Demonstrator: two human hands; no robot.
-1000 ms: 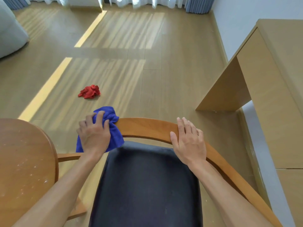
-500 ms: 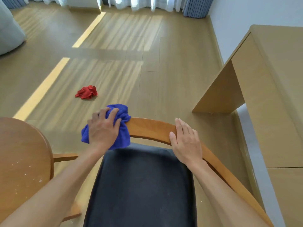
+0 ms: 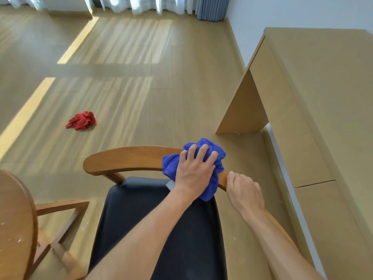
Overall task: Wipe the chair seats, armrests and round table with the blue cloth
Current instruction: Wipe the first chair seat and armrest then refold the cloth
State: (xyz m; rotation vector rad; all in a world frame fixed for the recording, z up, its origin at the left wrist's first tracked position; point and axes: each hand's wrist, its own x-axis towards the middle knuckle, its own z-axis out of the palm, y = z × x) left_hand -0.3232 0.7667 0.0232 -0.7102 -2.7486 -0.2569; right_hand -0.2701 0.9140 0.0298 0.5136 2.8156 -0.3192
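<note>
Right now the person's left hand (image 3: 194, 172) is pressing a bunched blue microfibre cloth (image 3: 210, 156) down onto the curved wooden rail of the chair (image 3: 129, 158), just right of the frame's centre. Its fingers (image 3: 201, 152) are lying spread and only lightly bent over the cloth, so the palm is giving the pressure and the cloth is wrapping over the rail's top and front edge, which suits wiping a rounded armrest. The right hand (image 3: 244, 193) is sitting just beside the cloth, lower right of it, with its fingers curled round the same rail; judging by that grip, it is steadying the chair so it is not sliding under the wiping push. Below both forearms the dark padded chair seat (image 3: 141, 219) is filling the lower middle of the frame, and whether it is already wiped cannot be told. At the lower left edge the round wooden tabletop (image 3: 14, 219) is showing pale specks, so it probably is waiting for its turn. A crumpled red cloth (image 3: 81, 120) is lying on the wooden floor (image 3: 141, 77) at middle left, well apart from the chair. A pale wooden desk (image 3: 302, 98) is standing along the right side.
</note>
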